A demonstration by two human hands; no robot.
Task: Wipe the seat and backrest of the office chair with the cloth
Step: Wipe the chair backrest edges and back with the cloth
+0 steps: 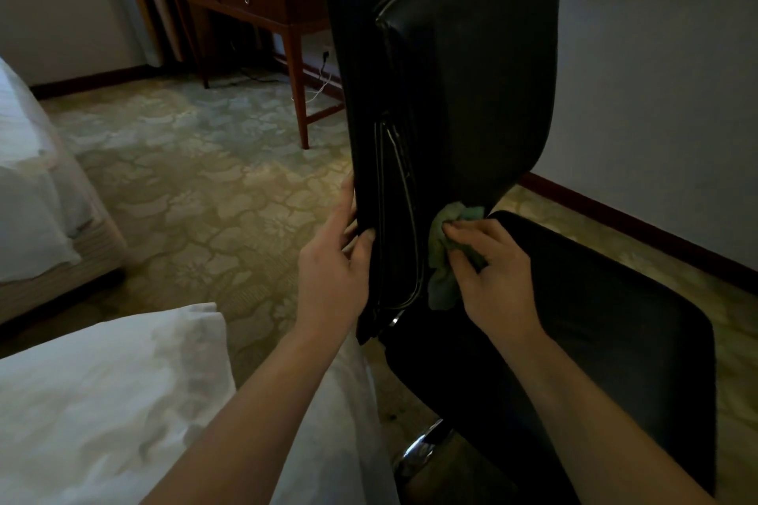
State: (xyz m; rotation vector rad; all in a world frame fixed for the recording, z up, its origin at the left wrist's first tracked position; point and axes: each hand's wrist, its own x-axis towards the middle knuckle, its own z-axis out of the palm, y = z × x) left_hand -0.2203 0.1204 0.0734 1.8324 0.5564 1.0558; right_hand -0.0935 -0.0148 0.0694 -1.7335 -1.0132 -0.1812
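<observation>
Head view: cloth at the foot of the backrest, mid-wipe.
Left hand (334, 258) clamps fingers and thumb round the left edge of the backrest (471, 74) at mid frame, steadying it. Right hand (492, 271) pinches the bunched green cloth (441, 279) and presses it against the backrest's lowest part, just above the seat (594, 320) at lower right. Judging by that spot, the backrest pass looks near its end and the seat is probably yet to do; the dim light shows no streaks either way.
</observation>
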